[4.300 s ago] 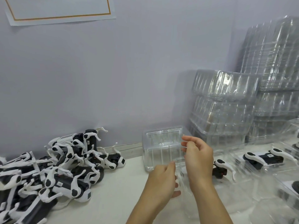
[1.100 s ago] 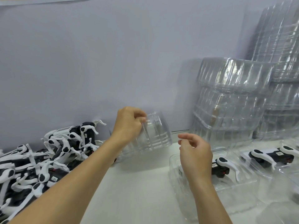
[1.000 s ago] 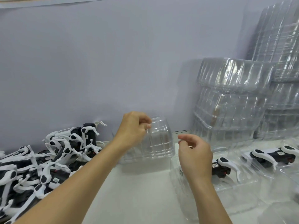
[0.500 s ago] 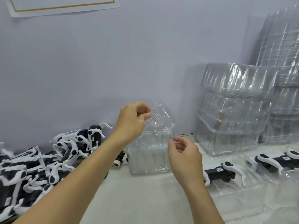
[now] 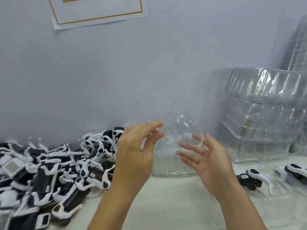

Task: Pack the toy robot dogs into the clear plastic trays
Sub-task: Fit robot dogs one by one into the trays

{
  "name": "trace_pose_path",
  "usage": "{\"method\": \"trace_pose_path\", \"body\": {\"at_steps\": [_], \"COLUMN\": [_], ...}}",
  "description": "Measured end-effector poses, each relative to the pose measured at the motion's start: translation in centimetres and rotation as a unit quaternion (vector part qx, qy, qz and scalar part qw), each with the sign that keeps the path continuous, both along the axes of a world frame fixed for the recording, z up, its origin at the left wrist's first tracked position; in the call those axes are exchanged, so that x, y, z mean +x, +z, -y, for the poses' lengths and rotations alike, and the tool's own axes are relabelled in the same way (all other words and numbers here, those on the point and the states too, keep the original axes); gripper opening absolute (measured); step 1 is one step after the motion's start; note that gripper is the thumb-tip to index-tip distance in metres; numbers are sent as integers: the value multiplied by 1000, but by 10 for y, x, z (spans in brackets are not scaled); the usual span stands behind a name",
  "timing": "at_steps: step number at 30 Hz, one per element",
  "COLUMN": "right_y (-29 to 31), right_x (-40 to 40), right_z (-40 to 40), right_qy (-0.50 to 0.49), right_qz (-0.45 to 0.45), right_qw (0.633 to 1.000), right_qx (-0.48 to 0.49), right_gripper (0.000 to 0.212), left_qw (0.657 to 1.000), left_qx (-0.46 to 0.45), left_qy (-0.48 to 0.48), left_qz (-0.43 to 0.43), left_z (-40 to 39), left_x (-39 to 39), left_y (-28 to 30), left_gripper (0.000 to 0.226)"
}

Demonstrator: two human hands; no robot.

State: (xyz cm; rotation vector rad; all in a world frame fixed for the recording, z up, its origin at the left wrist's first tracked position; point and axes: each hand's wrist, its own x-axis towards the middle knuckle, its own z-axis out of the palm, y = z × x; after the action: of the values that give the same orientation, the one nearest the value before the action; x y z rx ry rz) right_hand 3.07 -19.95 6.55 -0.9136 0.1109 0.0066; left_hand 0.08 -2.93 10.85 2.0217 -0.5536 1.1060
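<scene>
Centre of the frame: a clear plastic clamshell tray [image 5: 174, 156] stands on the white tabletop [image 5: 166, 205], its hinged clear lid [image 5: 176, 118] tilted up and open against the pale lilac wall [image 5: 149, 63]. Left hand [image 5: 136, 156] is at the tray's left side, fingers mostly straight and spread, fingertips [image 5: 157, 126] at the lid's edge; whether they actually touch the plastic cannot be told, motion blur. No grip visible. Right hand [image 5: 211, 161] is at the tray's right front, palm facing left, fingers [image 5: 187, 153] spread and relaxed, holding nothing; it overlaps the tray wall in the picture, contact unclear.

Left and lower left: big heap of black-and-white toy robot dogs [image 5: 49, 171] lying jumbled on the table, reaching up to the wall and just beside the tray's left side. Right of centre, low: one black-and-white toy dog [image 5: 252, 178] lies in an open clear tray [image 5: 259, 196]. Far right edge: another toy dog [image 5: 295, 171] in a further clear tray, partly cut off.

Right side, behind those: tall stack of empty clear plastic trays [image 5: 262, 113] against the wall, with a second taller stack [image 5: 299, 47] at the upper right edge. Upper left of centre: white paper sheet with an orange border [image 5: 99, 12] stuck to the wall, text unreadable.
</scene>
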Motion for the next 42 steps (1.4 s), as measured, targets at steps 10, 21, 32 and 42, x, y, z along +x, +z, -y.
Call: {"method": "trace_pose_path", "body": {"at_steps": [10,21,32,42], "right_y": [0,-28,-48,-50], "right_x": [-22,-31,-47,-44], "right_z": [-25,-31,-37,-41], "right_qy": [143,24,69,58], "right_qz": [37,27,66,54], "right_qw": [935,938,934,832], "right_qx": [-323,-345,-344,-549], "right_gripper": [56,71,39,66], "left_qw": [988,953,779,755], "left_qx": [151,-225,-471,-402], "left_qy": [22,166,18,86], "left_qz": [-10,-118,-414,-510], "left_z": [-38,-67,-85,-87], "left_x": [-34,-48,-64,-58], "left_y": [-60,-75,-77,-77], "left_gripper": [22,19,29,32]}}
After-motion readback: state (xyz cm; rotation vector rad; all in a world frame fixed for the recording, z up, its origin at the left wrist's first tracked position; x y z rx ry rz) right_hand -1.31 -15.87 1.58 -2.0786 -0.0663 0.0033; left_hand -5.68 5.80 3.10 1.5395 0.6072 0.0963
